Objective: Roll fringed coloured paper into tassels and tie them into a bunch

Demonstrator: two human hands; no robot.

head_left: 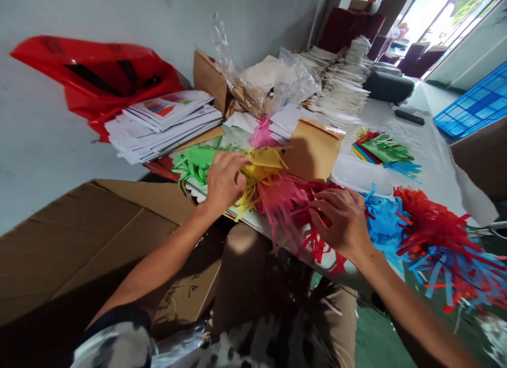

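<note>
A row of fringed tissue paper tassels runs along the front edge of the table: green (198, 163), yellow (264, 164), pink (283, 194) and red (317, 241). My left hand (225, 179) rests over the place where the green and yellow tassels meet, fingers loosely bent and thumb apart. My right hand (344, 220) lies over the red tassel with its fingers spread to the left. Neither hand plainly grips anything, though the fingertips partly hide the paper. Just right of my right hand is a blue tassel (382, 220), then a larger red tassel (431, 225).
Behind the tassels lie a brown envelope (315, 149), a clear plastic tray (362, 175) and a flat multicoloured fringe bundle (386, 148). Printed sheets (166, 125) and a red bag (114, 77) stand by the wall. An open cardboard box (79, 246) is at lower left.
</note>
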